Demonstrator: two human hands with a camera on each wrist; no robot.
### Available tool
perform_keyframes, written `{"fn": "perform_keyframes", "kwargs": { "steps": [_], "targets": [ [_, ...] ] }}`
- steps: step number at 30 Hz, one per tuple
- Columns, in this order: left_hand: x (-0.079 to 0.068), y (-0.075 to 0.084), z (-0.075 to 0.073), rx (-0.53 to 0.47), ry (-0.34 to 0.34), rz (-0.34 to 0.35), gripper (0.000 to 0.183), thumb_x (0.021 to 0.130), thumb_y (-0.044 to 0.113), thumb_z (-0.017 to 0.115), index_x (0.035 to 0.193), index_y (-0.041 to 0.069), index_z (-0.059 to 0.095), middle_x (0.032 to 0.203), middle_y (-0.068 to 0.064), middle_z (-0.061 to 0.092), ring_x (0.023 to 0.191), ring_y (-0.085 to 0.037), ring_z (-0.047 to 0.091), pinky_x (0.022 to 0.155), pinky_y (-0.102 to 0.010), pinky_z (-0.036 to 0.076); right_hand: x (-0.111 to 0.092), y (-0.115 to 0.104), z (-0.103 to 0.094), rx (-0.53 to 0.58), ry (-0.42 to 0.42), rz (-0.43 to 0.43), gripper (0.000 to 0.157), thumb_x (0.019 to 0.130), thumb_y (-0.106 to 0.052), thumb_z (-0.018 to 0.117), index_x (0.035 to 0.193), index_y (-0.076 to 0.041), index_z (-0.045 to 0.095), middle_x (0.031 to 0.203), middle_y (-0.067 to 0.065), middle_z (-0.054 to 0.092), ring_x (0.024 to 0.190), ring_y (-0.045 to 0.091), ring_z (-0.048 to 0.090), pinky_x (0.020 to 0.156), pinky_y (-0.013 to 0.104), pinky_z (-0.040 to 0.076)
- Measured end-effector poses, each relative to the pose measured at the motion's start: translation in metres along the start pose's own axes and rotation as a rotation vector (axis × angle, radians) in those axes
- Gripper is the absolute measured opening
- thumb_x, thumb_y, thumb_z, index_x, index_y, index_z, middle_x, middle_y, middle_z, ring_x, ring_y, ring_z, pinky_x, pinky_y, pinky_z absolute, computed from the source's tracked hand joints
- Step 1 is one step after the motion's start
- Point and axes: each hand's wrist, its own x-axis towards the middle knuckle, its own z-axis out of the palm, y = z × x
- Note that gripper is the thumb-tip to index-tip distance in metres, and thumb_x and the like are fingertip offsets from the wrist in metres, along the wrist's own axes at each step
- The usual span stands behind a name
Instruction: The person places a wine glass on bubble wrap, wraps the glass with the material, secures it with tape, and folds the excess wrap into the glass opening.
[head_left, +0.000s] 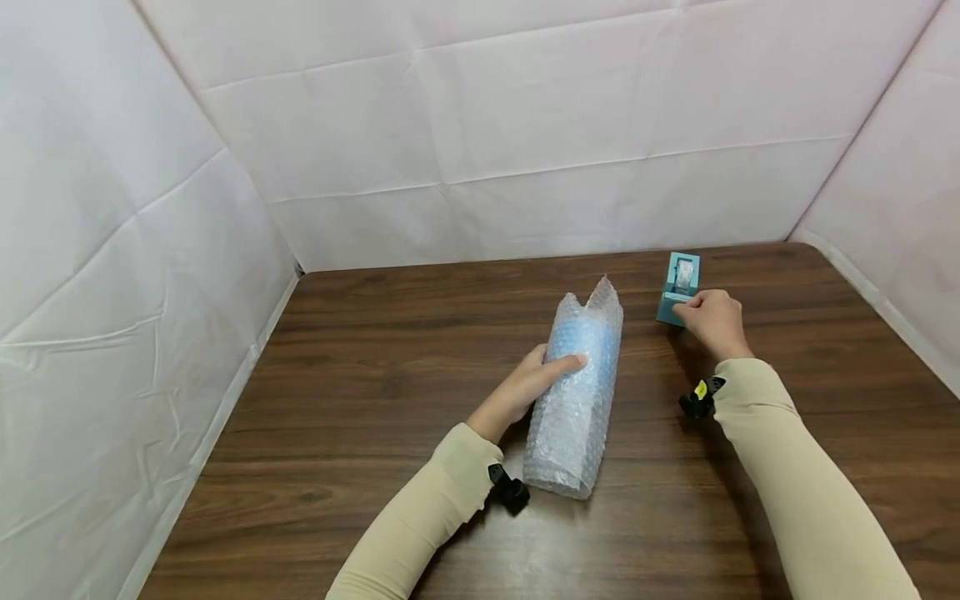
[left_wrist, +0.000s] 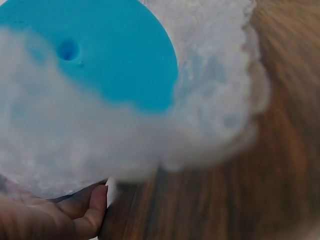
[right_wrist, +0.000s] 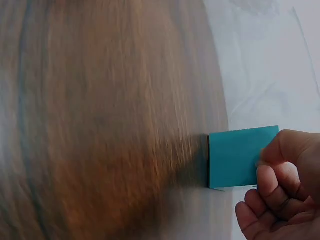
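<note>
A blue cylinder (left_wrist: 125, 55) lies wrapped in clear bubble wrap (head_left: 566, 425) on the table. Its flat end, with a small round hole, shows through the open end of the wrap in the left wrist view. My left hand (head_left: 531, 382) grips the bundle from its left side, thumb across the top. Farther back on the right stands a teal tape dispenser (head_left: 670, 308) holding a roll of clear tape (head_left: 684, 275). At its front edge my right hand (head_left: 716, 321) pinches the tape between thumb and forefinger; the pinched end itself is hidden by the fingers.
The dark wood-grain table (head_left: 360, 375) meets white sheeting (head_left: 525, 125) at the back and sides. A small black camera (head_left: 510, 492) sits on the left wrist and another black camera (head_left: 699, 400) on the right one.
</note>
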Motion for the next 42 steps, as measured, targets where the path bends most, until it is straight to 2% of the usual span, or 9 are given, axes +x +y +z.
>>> {"fn": "perform_keyframes", "kwargs": {
  "steps": [3, 11, 15, 18, 21, 28, 32, 39, 42],
  "targets": [
    [0.004, 0.001, -0.001, 0.003, -0.001, 0.006, 0.084, 0.087, 0.05, 0.063, 0.151, 0.01, 0.026, 0.137, -0.012, 0.048, 0.114, -0.023, 0.053, 0.098, -0.046, 0.044, 0.006, -0.001, -0.001, -0.035, 0.014, -0.035, 0.031, 0.092, -0.019, 0.054, 0.074, 0.005, 0.063, 0.049, -0.002, 0.048, 0.059, 0.02, 0.047, 0.063, 0.036, 0.04],
    [0.014, 0.004, 0.002, -0.003, 0.001, -0.008, 0.085, 0.085, 0.05, 0.064, 0.15, 0.01, 0.027, 0.133, -0.011, 0.05, 0.11, -0.023, 0.055, 0.095, -0.044, 0.046, 0.015, 0.016, -0.007, -0.112, 0.024, -0.163, 0.024, 0.09, -0.011, 0.055, 0.07, 0.003, 0.058, 0.054, 0.003, 0.051, 0.057, 0.021, 0.048, 0.057, 0.032, 0.039],
    [0.016, 0.004, 0.001, 0.007, 0.006, -0.01, 0.086, 0.085, 0.051, 0.064, 0.15, 0.01, 0.026, 0.137, -0.011, 0.048, 0.113, -0.023, 0.054, 0.097, -0.045, 0.045, 0.011, 0.015, -0.013, -0.075, -0.055, -0.121, 0.031, 0.093, -0.023, 0.056, 0.091, 0.006, 0.068, 0.08, 0.014, 0.065, 0.071, 0.024, 0.051, 0.061, 0.032, 0.04],
    [0.016, 0.006, -0.003, 0.029, 0.03, -0.002, 0.087, 0.084, 0.053, 0.064, 0.15, 0.01, 0.026, 0.14, -0.01, 0.045, 0.116, -0.023, 0.051, 0.1, -0.046, 0.043, 0.007, 0.009, -0.017, -0.038, -0.177, -0.104, 0.045, 0.097, -0.036, 0.052, 0.108, 0.006, 0.065, 0.109, 0.023, 0.061, 0.087, 0.029, 0.05, 0.07, 0.037, 0.043],
    [0.015, 0.008, -0.007, 0.039, 0.048, 0.007, 0.086, 0.084, 0.053, 0.064, 0.149, 0.009, 0.028, 0.139, -0.011, 0.046, 0.117, -0.024, 0.051, 0.1, -0.046, 0.043, 0.006, 0.003, -0.018, -0.013, -0.277, -0.1, 0.056, 0.098, -0.046, 0.047, 0.119, 0.004, 0.06, 0.123, 0.026, 0.054, 0.101, 0.034, 0.047, 0.08, 0.044, 0.043],
    [0.01, 0.014, -0.014, 0.055, 0.092, 0.009, 0.09, 0.084, 0.054, 0.064, 0.151, 0.01, 0.024, 0.144, -0.013, 0.042, 0.121, -0.027, 0.05, 0.101, -0.048, 0.042, 0.006, -0.009, -0.013, 0.03, -0.345, -0.134, 0.061, 0.099, -0.052, 0.042, 0.13, 0.0, 0.053, 0.138, 0.027, 0.044, 0.123, 0.041, 0.042, 0.097, 0.058, 0.038],
    [0.007, 0.014, -0.021, 0.041, 0.119, 0.002, 0.09, 0.084, 0.054, 0.064, 0.151, 0.009, 0.025, 0.141, -0.013, 0.045, 0.117, -0.027, 0.053, 0.098, -0.048, 0.044, 0.007, -0.018, -0.008, 0.04, -0.355, -0.174, 0.063, 0.098, -0.054, 0.042, 0.131, -0.001, 0.054, 0.136, 0.025, 0.047, 0.121, 0.04, 0.045, 0.096, 0.056, 0.039],
    [0.001, 0.012, -0.034, 0.0, 0.163, 0.007, 0.088, 0.084, 0.052, 0.065, 0.15, 0.008, 0.026, 0.132, -0.013, 0.051, 0.108, -0.026, 0.057, 0.092, -0.045, 0.048, 0.009, -0.043, 0.003, 0.04, -0.312, -0.308, 0.057, 0.096, -0.054, 0.047, 0.12, -0.005, 0.062, 0.118, 0.019, 0.059, 0.095, 0.027, 0.052, 0.077, 0.038, 0.044],
    [-0.002, 0.01, -0.04, 0.005, 0.186, 0.002, 0.088, 0.084, 0.053, 0.065, 0.149, 0.009, 0.027, 0.132, -0.012, 0.051, 0.107, -0.024, 0.057, 0.091, -0.044, 0.048, 0.009, -0.057, 0.008, 0.07, -0.305, -0.367, 0.052, 0.096, -0.051, 0.049, 0.117, -0.005, 0.064, 0.117, 0.017, 0.062, 0.092, 0.024, 0.052, 0.074, 0.034, 0.044]
  ]
}}
